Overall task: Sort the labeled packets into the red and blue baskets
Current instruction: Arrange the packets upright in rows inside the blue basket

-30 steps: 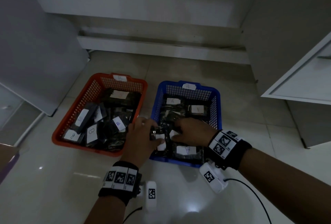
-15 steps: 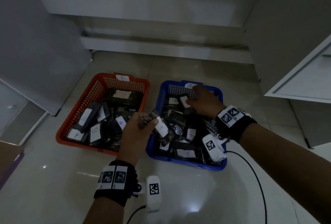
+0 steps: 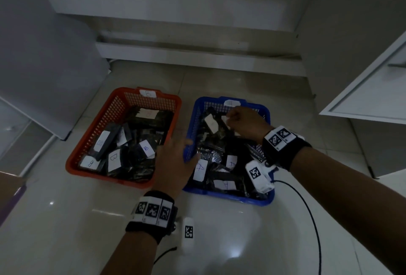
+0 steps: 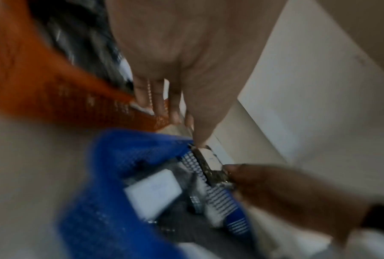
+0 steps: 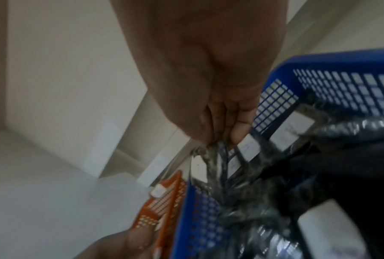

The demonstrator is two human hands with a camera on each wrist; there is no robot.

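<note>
Right hand (image 3: 246, 124) pinches packet (image 3: 212, 124) over blue basket (image 3: 228, 197).

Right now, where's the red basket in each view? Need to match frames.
Head: red basket, left of centre, beside the blue basket; left hand over its near right corner.
Left wrist: red basket, blurred, upper left, above the blue one.
Right wrist: only a red basket wall, bottom centre-left, against the blue basket's side.
Shared landmark: the blue basket.
</note>
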